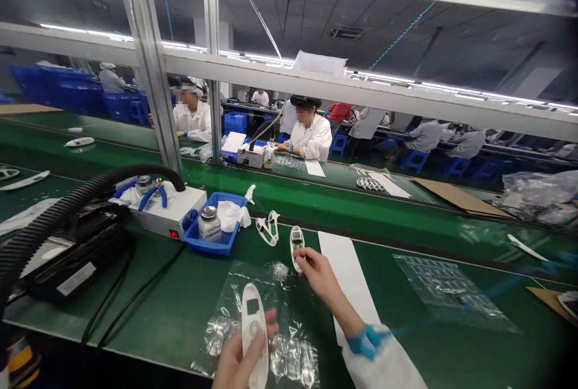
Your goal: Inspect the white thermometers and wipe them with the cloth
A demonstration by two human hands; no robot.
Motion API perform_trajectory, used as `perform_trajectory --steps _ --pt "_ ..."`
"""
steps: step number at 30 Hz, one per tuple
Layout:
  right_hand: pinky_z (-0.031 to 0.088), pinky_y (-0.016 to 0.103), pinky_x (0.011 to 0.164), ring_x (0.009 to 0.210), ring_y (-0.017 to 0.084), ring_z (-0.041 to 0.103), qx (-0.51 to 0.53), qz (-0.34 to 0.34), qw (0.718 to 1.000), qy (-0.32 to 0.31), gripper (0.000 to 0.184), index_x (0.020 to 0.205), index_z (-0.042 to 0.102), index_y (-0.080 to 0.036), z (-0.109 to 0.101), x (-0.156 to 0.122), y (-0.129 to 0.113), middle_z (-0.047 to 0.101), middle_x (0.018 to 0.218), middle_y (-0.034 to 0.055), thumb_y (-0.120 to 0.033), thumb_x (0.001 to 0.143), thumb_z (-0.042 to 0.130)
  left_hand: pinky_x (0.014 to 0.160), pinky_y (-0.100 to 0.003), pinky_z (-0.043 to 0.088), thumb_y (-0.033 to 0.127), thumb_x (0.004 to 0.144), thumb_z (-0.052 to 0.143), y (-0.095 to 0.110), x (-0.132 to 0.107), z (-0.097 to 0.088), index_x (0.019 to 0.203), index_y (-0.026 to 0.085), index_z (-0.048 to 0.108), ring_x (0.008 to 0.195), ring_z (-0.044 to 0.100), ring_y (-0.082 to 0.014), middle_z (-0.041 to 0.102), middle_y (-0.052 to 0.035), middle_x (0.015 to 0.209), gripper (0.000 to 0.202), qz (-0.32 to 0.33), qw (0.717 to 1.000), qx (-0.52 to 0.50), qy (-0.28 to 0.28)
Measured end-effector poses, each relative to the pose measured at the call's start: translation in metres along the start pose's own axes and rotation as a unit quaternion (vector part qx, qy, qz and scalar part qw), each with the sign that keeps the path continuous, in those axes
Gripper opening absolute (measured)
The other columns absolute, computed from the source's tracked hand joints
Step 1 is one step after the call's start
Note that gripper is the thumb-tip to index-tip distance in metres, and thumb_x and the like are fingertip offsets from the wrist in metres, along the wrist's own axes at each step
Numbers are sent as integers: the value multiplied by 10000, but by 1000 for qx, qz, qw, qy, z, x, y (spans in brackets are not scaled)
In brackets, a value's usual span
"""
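Note:
In the head view, a long white plastic shell (pixel 253 341) with a rectangular cutout stands nearly upright in my left hand (pixel 241 356), thumb across its face. Farther off, the pinched fingers of my right hand (pixel 318 271) grip the near end of a white casing half (pixel 296 241) that holds a green circuit board and a small screen. Clear plastic bags (pixel 289 353) lie under and beyond my left hand. To the left of the casing half are two narrow white casing pieces with green boards (pixel 268 228). A white paper strip (pixel 345 268) runs beneath my right forearm.
A blue tray (pixel 212 248) holds a metal-topped bottle and white wipes. Beside it stand a white box with blue pliers (pixel 171 205) and a black hose (pixel 90 190). A clear blister sheet (pixel 451 289) lies right. Co-workers sit across the green conveyor (pixel 361 205).

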State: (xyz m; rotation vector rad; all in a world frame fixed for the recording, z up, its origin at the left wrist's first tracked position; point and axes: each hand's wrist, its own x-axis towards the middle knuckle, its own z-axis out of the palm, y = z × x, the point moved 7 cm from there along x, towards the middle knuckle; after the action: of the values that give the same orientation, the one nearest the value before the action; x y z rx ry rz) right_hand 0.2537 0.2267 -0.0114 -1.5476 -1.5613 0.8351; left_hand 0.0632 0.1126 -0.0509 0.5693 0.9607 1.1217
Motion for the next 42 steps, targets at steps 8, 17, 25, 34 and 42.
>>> perform_trajectory --steps 8,17,25,34,42 --pt "473 256 613 677 166 567 151 12 981 -123 261 908 564 -242 35 -136 -33 620 811 2 -345 736 730 907 -437 497 498 670 782 -12 -3 42 844 171 745 1038 637 -320 703 -141 1120 372 -70 990 -101 -71" --pt "427 287 703 781 179 515 145 -96 981 -84 259 883 588 -209 -8 -116 -61 521 853 39 -426 952 463 961 -425 455 607 664 716 -7 -25 18 823 186 767 1093 573 -354 658 -134 1205 453 22 978 201 -49" --pt "406 224 534 578 121 493 181 -9 981 -74 288 779 595 -188 6 -118 -45 520 668 -11 -451 894 580 1106 -509 266 664 777 523 6 -38 34 950 234 724 1191 482 -372 650 -130 1160 505 84 906 373 -181" --pt "422 213 439 472 105 477 238 100 966 -17 353 1043 606 -205 4 -129 -12 499 629 -38 -482 830 654 603 -268 450 497 873 552 14 -33 7 1447 342 62 627 539 -135 642 -23 912 770 -18 983 153 -102" --pt "513 279 660 764 197 608 54 -12 997 -52 252 1071 594 -222 24 -141 -30 628 892 64 -413 920 529 753 -292 451 296 599 810 -19 -28 8 965 128 644 808 585 -206 680 -54 853 435 -70 984 147 -68"
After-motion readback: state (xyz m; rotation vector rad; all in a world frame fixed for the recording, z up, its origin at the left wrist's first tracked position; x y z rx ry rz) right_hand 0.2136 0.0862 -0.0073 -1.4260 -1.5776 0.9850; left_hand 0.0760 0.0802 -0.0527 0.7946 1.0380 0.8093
